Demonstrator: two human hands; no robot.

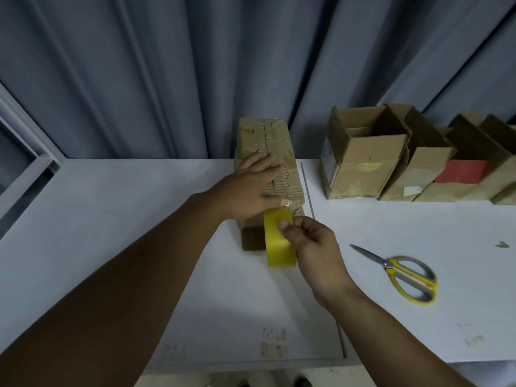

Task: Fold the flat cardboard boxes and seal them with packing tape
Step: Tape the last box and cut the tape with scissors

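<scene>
Sealing in progress: left hand (pixel 251 185) lies flat on the centre box (pixel 268 174), right hand (pixel 312 241) pinches the tape roll (pixel 279 241) at its near end; folded boxes (pixel 371 155) far right stand open.

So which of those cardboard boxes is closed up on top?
The box under the left hand, its top taped shut; the open boxes on the right show their insides.

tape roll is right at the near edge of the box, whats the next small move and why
Probably pull the tape roll a little further down the near face of the box with the right hand. The left hand lies flat on top, thumb at the edge just above the roll.
</scene>
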